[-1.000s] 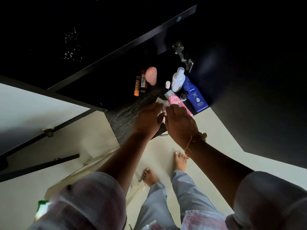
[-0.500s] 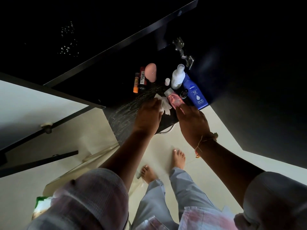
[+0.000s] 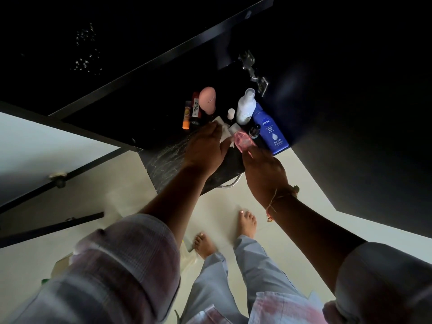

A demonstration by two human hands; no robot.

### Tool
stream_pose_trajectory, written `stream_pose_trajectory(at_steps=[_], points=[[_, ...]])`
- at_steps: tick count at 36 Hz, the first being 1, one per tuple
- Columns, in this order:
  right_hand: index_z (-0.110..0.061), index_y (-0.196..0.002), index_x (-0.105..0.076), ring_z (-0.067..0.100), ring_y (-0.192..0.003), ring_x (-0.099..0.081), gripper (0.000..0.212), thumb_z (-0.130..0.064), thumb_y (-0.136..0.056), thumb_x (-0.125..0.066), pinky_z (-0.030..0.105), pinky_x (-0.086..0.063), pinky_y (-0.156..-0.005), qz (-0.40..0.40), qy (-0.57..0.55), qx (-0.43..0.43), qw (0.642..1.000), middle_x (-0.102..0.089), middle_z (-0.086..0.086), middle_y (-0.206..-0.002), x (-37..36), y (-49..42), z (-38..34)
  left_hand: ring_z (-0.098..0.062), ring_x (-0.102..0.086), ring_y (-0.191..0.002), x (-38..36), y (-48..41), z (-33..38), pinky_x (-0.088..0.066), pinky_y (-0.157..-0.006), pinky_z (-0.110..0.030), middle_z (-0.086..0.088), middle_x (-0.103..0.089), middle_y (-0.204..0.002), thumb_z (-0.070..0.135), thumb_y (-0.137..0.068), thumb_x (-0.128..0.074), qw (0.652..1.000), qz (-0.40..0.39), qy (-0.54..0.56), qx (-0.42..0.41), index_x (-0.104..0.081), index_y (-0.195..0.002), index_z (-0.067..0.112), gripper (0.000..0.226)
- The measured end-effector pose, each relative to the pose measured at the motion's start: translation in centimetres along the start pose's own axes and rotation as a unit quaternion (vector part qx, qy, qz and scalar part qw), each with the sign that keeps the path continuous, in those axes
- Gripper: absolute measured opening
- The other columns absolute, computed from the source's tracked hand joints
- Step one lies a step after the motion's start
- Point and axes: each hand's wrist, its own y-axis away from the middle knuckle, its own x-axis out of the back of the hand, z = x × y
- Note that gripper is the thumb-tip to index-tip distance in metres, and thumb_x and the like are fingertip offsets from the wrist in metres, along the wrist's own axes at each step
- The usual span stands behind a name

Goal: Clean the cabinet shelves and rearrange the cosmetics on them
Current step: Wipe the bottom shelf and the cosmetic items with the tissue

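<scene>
I am looking down into a dark cabinet with its door swung open; the shelf point(image 3: 163, 160) is black and shows pale smears across its front left part. The left hand point(image 3: 205, 148) lies palm down on the shelf, pressing a white cloth point(image 3: 223, 130) flat beneath its fingers, so it is spread rather than clenched. The right hand point(image 3: 264, 169) grasps the lower end of a pink bottle point(image 3: 242, 141), which leans with its pale cap toward the cloth.

Contents of the shelf, as far as I can tell: at the right wall, a blue lotion bottle point(image 3: 271, 132) marked NIVEA, with a white bottle point(image 3: 245, 106) touching it behind. A small dark bottle point(image 3: 254, 130) sits between the pink bottle and the blue one. A small white-capped vial point(image 3: 231, 113) stands just left of the white bottle. Further left, a group: a pink rounded sponge point(image 3: 208, 101), a red can point(image 3: 196, 108) lettered WILD STONE, and an orange tube point(image 3: 186, 118), close together. What any bottle holds I cannot tell.

A metal hinge point(image 3: 253, 73) is fixed above the white bottle.
</scene>
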Motion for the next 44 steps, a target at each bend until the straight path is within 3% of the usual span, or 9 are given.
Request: stream_pose_trajectory(at_steps=[4, 10, 18, 23, 29, 33, 37, 41, 44], points=[[-0.011, -0.109, -0.064, 0.029, -0.096, -0.06, 0.028, -0.009, -0.092, -0.042, 0.039, -0.055, -0.073, 0.021, 0.003, 0.007, 1.0, -0.062, 0.008, -0.114, 0.3, -0.3, -0.1, -0.031, -0.055, -0.123, -0.2, -0.2, 0.1, -0.043, -0.105, -0.038, -0.018, -0.061, -0.128, 0.04, -0.093, -0.048, 1.0, 0.003, 0.018, 0.009, -0.062, -0.122, 0.001, 0.05], [-0.01, -0.104, -0.068, 0.027, -0.089, -0.062, 0.025, -0.009, -0.09, -0.047, 0.036, -0.056, -0.069, 0.023, 0.006, 0.013, 1.0, -0.065, 0.009, -0.104, 0.7, -0.7, -0.2, -0.032, -0.062, -0.112, 0.1, 0.4, 0.2, -0.045, -0.1, -0.037, -0.017, -0.067, -0.116, 0.004, -0.08, -0.064, 0.999, 0.01, 0.037, -0.001, -0.068, -0.112, 0.001, 0.032], [-0.01, -0.083, -0.071, 0.029, -0.082, -0.064, 0.009, -0.01, -0.086, -0.063, 0.035, -0.057, -0.062, 0.01, 0.0, -0.016, 1.0, -0.064, 0.009, -0.089, 0.9, -1.7, -0.7, -0.03, -0.062, -0.106, 0.0, 3.7, 1.5, -0.04, -0.095, -0.029, -0.015, -0.069, -0.108, 0.003, -0.076, -0.064, 0.997, -0.032, 0.041, -0.054, -0.071, -0.098, 0.004, 0.023], [-0.013, -0.1, -0.069, 0.027, -0.095, -0.062, 0.017, -0.013, -0.092, -0.054, 0.035, -0.056, -0.074, -0.014, 0.008, -0.001, 1.0, -0.064, 0.007, -0.103, 0.5, -1.9, -0.6, -0.031, -0.064, -0.098, -1.8, 6.0, 2.0, -0.036, -0.096, -0.03, -0.018, -0.07, -0.106, 0.017, -0.081, -0.058, 0.993, -0.025, 0.019, -0.11, -0.069, -0.097, 0.002, 0.025], [-0.006, -0.09, -0.069, 0.02, -0.067, -0.061, 0.011, -0.012, -0.082, -0.071, 0.026, -0.051, -0.056, 0.076, -0.064, -0.027, 0.995, -0.063, 0.008, -0.078, 0.8, -1.8, -0.6, -0.028, -0.067, -0.088, -1.4, 4.4, 1.7, -0.044, -0.085, -0.03, -0.014, -0.073, -0.099, 0.003, -0.066, -0.075, 0.995, -0.006, -0.029, -0.091, -0.071, -0.094, 0.004, 0.028], [-0.005, -0.085, -0.069, 0.026, -0.071, -0.066, 0.009, -0.012, -0.084, -0.066, 0.031, -0.057, -0.062, 0.029, 0.017, -0.001, 0.999, -0.066, 0.013, -0.078, 0.6, -1.7, -0.6, -0.03, -0.064, -0.094, -1.2, 2.8, 1.1, -0.048, -0.084, -0.028, -0.012, -0.072, -0.102, 0.0, -0.073, -0.068, 0.997, -0.002, -0.042, -0.057, -0.071, -0.096, 0.005, 0.024], [-0.002, -0.104, -0.063, 0.033, -0.093, -0.064, 0.016, -0.01, -0.095, -0.054, 0.04, -0.056, -0.076, -0.079, 0.033, 0.003, 0.996, -0.064, 0.018, -0.099, 1.3, -1.7, -0.8, -0.034, -0.061, -0.104, -1.2, 0.9, 0.2, -0.049, -0.094, -0.036, -0.016, -0.07, -0.107, -0.005, -0.078, -0.059, 0.998, 0.0, -0.03, -0.047, -0.071, -0.097, 0.001, 0.024], [0.0, -0.096, -0.067, 0.034, -0.086, -0.065, 0.011, -0.007, -0.088, -0.065, 0.043, -0.059, -0.07, -0.074, 0.036, -0.013, 0.997, -0.065, 0.02, -0.092, 1.1, -1.6, -0.9, -0.035, -0.06, -0.099, -0.4, -0.7, -0.3, -0.05, -0.086, -0.039, -0.017, -0.068, -0.106, -0.008, -0.079, -0.054, 0.999, 0.0, -0.023, -0.032, -0.07, -0.097, -0.001, 0.025], [-0.001, -0.107, -0.062, 0.035, -0.1, -0.061, 0.017, -0.008, -0.094, -0.054, 0.043, -0.055, -0.084, -0.091, 0.034, 0.006, 0.995, -0.062, 0.021, -0.106, 0.6, -1.7, -0.7, -0.035, -0.058, -0.094, 0.2, -1.3, -0.2, -0.046, -0.083, -0.037, -0.018, -0.067, -0.103, -0.009, -0.08, -0.052, 0.999, 0.007, -0.02, -0.031, -0.068, -0.097, 0.0, 0.025]])
